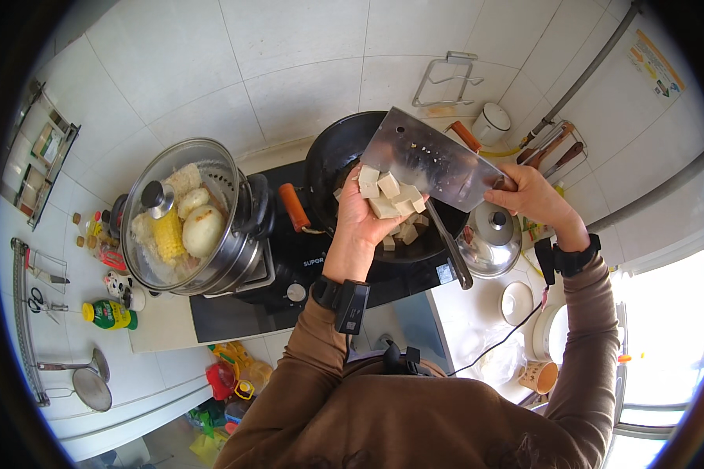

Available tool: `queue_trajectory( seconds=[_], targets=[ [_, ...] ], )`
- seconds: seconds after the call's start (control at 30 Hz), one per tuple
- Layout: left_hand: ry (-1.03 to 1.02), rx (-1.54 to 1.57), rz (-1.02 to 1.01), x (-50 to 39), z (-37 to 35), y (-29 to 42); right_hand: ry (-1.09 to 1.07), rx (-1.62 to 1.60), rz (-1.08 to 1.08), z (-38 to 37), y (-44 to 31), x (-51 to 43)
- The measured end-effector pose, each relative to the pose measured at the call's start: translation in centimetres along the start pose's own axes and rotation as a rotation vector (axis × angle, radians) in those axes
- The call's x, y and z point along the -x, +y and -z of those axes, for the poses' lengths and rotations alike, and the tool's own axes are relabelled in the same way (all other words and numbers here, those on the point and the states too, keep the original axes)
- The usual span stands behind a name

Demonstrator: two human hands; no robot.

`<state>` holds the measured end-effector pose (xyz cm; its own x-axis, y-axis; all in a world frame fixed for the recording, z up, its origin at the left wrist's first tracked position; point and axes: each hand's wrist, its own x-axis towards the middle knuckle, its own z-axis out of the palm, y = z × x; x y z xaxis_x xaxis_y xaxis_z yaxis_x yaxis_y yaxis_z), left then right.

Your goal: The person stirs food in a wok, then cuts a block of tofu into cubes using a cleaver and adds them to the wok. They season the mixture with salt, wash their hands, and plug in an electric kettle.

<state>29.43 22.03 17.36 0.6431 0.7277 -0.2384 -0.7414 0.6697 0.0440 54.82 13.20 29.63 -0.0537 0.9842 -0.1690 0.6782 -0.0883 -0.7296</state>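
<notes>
Over the black wok (334,140), my left hand (361,225) is cupped palm up around several tofu cubes (387,190). My right hand (534,196) grips the handle of a broad cleaver (431,158), its blade tilted flat just beside and behind the tofu. Bits of food cling to the blade. More tofu cubes (408,231) lie in the wok below. A metal utensil handle (449,246) leans out over the wok's near rim. My left forearm and the cleaver hide part of the wok's inside.
At left, a steamer pot (211,281) with a glass lid (152,234) holds corn and other food. The wok's orange handle (294,206) points left on the black gas stove (240,319). A domed lid (493,240) and a bowl (516,303) stand at right.
</notes>
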Motion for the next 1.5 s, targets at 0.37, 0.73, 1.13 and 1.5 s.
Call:
queue_trajectory(
  seconds=[0.37,0.73,1.13,1.5],
  targets=[
    [-0.037,0.063,-0.038,-1.0,0.4,0.0,-0.102,-0.009,-0.050,-1.1,0.2,0.0],
    [0.396,-0.142,-0.114,-6.8,-0.5,0.2,0.120,0.188,-0.013,-3.2,0.2,-1.1],
    [0.297,-0.416,-0.255,-3.6,-0.3,2.0,0.395,0.501,0.126,-3.3,1.7,-0.9],
    [0.165,-1.542,-1.082,-3.7,-0.6,-0.3,0.259,0.146,0.012,-4.1,-0.3,3.0]
  ],
)
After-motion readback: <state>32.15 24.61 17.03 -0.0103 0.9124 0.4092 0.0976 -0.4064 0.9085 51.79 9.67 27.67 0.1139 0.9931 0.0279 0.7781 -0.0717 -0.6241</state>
